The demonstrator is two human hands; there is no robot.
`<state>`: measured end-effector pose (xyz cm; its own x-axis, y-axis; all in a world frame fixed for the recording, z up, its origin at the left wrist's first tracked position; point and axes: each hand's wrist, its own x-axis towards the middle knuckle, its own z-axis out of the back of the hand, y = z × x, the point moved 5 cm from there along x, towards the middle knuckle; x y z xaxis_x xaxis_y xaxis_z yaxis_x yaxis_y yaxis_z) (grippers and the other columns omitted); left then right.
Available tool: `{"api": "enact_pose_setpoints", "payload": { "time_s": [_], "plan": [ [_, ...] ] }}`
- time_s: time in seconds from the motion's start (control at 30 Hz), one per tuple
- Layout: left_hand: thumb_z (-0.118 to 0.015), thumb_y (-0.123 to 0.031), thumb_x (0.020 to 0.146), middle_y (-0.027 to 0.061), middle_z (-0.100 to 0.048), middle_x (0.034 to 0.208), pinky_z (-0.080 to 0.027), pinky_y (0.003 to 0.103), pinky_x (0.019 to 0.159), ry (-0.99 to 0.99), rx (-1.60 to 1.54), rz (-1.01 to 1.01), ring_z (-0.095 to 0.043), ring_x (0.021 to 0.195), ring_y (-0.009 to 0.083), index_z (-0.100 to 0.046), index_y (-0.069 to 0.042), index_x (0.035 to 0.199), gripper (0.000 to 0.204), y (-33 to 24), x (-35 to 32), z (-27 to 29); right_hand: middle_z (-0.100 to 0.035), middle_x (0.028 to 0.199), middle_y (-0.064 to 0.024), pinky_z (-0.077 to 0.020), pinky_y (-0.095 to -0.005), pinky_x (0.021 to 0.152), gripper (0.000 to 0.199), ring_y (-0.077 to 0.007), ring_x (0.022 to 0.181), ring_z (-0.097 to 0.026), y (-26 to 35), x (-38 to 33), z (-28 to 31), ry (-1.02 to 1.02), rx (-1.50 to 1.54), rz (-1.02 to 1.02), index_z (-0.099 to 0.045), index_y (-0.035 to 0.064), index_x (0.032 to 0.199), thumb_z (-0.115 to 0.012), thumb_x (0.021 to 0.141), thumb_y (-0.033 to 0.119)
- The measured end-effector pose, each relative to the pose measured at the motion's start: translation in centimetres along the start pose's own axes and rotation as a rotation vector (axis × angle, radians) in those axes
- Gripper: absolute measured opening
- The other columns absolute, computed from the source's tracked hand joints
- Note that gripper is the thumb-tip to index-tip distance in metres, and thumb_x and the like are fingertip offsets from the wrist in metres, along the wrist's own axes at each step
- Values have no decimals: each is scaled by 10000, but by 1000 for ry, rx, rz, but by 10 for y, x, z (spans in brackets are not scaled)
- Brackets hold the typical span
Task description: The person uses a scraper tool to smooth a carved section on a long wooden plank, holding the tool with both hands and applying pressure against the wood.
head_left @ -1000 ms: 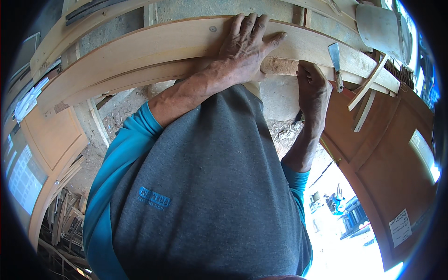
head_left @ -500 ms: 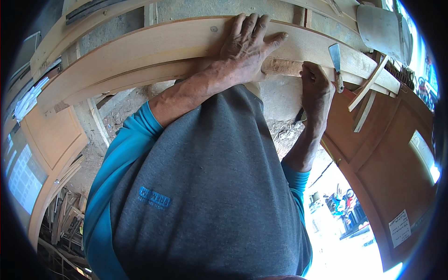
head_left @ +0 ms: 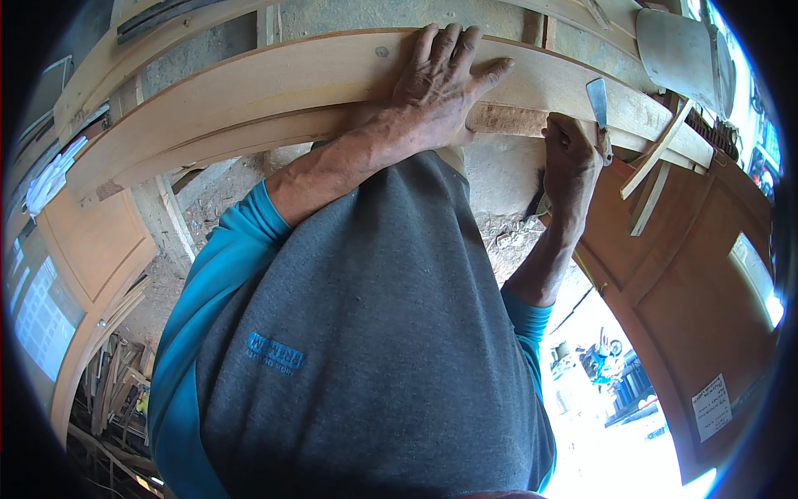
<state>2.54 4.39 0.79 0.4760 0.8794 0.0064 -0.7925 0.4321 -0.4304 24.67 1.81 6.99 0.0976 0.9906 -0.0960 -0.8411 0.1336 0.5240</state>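
- As the head view shows, the board (head_left: 291, 75) runs across the upper part, in front of the person.
- Left hand (head_left: 436, 83): palm down on the board, fingers slightly apart, thumb stretched out to the right.
- Right hand (head_left: 572, 154): at the board's near edge, fingers curled in; cannot tell whether they clamp on anything.
- Rough patch (head_left: 509, 120): brown, on the near edge, between the two hands.
- Scraper (head_left: 597, 100): lies on the board just beside the right hand, blade pointing away, handle toward the person; contact with the hand is unclear.
- Two strips (head_left: 658, 150): right of the scraper, one crossing the board's end.
- Door (head_left: 673, 266): brown, panelled, at right, bearing a paper (head_left: 712, 407).
- Scraps (head_left: 125, 391): wood, heaped at lower left.
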Motion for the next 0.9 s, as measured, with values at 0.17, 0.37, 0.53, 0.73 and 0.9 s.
{"api": "enact_pose_setpoints", "payload": {
  "time_s": [0.17, 0.37, 0.53, 0.73, 0.9],
  "plan": [
    [-1043, -568, 600, 296, -275, 1711, -165, 681, 1331, 1, -1, -4, -286, 1591, 503, -478, -323, 1694, 1256, 0, 0, 1, -792, 1000, -198, -613, -371, 864, 142, -271, 938, -814, 0, 0, 1, -5, 23, 42, -771, 36, 1157, -747, 1019, 56],
    [-1040, -579, 604, 294, -273, 1712, -165, 686, 1328, 18, 6, -2, -287, 1589, 508, -466, -312, 1701, 1267, -1, 1, 4, -795, 1005, -193, -616, -375, 863, 138, -268, 935, -814, 11, -2, -5, 28, 69, 53, -771, 35, 1152, -745, 1018, 50],
    [-1036, -589, 610, 296, -272, 1711, -159, 692, 1327, 4, -7, -3, -287, 1588, 512, -468, -309, 1700, 1261, 0, 1, 0, -794, 1015, -192, -621, -377, 864, 132, -276, 940, -817, 14, -2, -5, 34, 50, 54, -767, 28, 1147, -731, 1020, 38],
    [-1034, -592, 614, 298, -267, 1714, -157, 693, 1326, 14, 7, -4, -275, 1592, 505, -470, -311, 1699, 1255, 0, 1, 2, -803, 1065, -196, -627, -380, 845, 131, -282, 955, -821, 19, -3, -5, 53, 21, 79, -769, 26, 1156, -726, 1041, 69],
    [-1035, -594, 602, 289, -272, 1714, -162, 686, 1326, 5, -3, 0, -273, 1592, 504, -472, -326, 1697, 1260, 0, 0, 1, -817, 1140, -196, -632, -384, 828, 189, -285, 959, -823, 13, -5, -6, 22, 25, 53, -785, 39, 1219, -732, 1050, 104]
  ]
}}
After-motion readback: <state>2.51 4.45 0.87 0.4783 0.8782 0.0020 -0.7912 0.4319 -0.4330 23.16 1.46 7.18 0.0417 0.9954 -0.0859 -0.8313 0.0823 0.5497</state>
